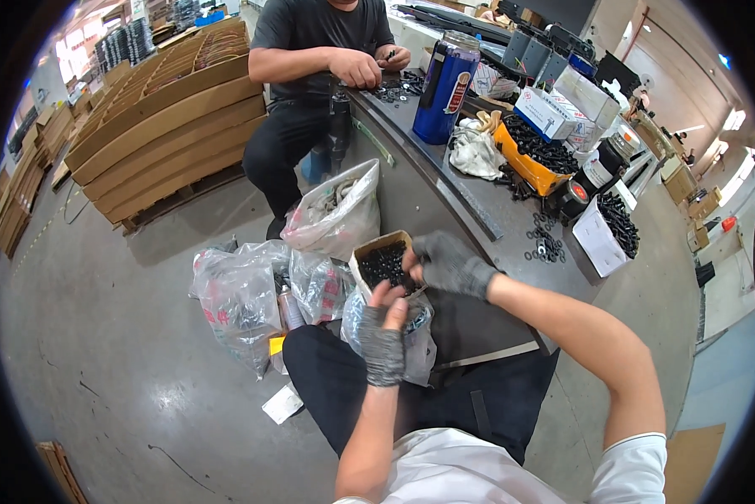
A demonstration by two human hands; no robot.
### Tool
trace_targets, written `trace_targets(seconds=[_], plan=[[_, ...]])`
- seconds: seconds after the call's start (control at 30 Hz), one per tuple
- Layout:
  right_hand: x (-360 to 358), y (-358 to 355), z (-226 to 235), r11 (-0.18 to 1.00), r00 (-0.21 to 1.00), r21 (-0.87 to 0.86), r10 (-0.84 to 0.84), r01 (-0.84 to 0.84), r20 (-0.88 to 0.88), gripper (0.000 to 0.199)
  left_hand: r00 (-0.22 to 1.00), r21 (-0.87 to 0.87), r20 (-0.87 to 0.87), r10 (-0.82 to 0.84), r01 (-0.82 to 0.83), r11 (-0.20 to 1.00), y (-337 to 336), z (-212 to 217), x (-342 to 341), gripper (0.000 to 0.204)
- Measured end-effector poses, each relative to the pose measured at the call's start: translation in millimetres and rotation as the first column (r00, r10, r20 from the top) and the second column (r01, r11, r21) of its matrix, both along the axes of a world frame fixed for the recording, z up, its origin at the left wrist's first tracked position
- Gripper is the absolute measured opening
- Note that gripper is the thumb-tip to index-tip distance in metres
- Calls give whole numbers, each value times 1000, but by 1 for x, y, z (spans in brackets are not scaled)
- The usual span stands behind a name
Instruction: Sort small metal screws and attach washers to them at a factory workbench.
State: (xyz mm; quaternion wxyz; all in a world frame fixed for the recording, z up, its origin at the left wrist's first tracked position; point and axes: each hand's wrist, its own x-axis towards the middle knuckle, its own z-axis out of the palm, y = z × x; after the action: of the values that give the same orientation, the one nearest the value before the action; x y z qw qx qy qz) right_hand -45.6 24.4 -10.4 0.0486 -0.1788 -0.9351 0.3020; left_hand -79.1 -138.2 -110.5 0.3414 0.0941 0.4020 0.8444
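Observation:
Both my hands wear grey fingerless-looking work gloves with bare fingertips. A small open cardboard box (358, 275) full of small black parts, too small to name, stands in front of my knees. My right hand (451, 264) reaches over the box's right side, its fingers curled down together at the black parts; whatever they hold is hidden. At the near edge of the same box is my left hand (384, 340), thumb and fingers apart, with nothing visible in it.
Clear plastic bags (239, 294) and a white sack (335, 210) sit on the floor at left. On the metal table stand a blue jar (446, 88), an orange container of black bolts (533, 172), a white box of bolts (600, 244) and loose washers (545, 244). A co-worker's hands (356, 67) handle small parts opposite.

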Motion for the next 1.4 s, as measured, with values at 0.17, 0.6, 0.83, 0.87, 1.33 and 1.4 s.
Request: trace_targets(seconds=[0.17, 0.6, 0.83, 0.87, 1.33, 1.4], plan=[[-47, 41, -71, 951, 961, 187, -214, 246, -177, 9, 982, -104, 8, 186, -184, 977, -17, -82, -29, 31], [-64, 41, -133, 916, 950, 258, -277, 307, -147, 16, 981, -70, 172, 93, -82, 994, -31, -78, -34, 23], [-65, 36, -131, 840, 942, 449, -335, 304, -10, 21, 988, -117, 111, 109, -96, 988, -36, -77, -36, 23], [-64, 36, -132, 842, 943, 449, -332, 301, -10, 21, 987, -118, 112, 113, -99, 988, -36, -78, -35, 23], [-33, 17, -114, 784, 973, 603, -11, 150, -229, 16, 982, -220, -42, 185, -190, 957, -21, -114, -40, 25], [-12, -33, -95, 802, 999, 597, -21, -11, 46, 13, 966, -191, 89, 242, -222, 956, -32, -103, -43, 23]])
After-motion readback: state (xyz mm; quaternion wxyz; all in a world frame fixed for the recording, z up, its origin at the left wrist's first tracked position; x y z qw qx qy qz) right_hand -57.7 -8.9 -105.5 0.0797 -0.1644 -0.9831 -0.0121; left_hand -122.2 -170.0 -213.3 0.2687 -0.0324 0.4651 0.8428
